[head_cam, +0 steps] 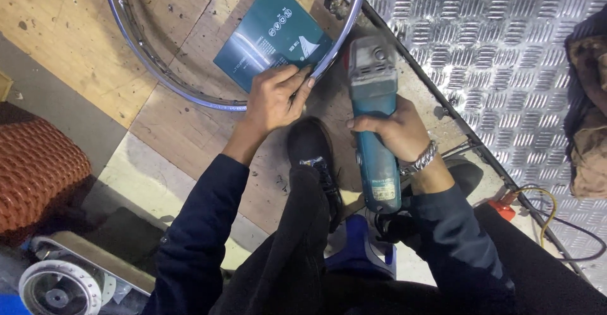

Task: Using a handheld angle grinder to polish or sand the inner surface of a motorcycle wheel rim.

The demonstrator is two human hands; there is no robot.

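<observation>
The right hand is wrapped tight around a teal angle grinder, its head against the metal wheel rim lying on the wooden floor. The left hand presses the rim's edge, fingers closed over it, beside a dark green card.

Teal angle grinder at shiny wheel rim, dark-green booklet inside
</observation>
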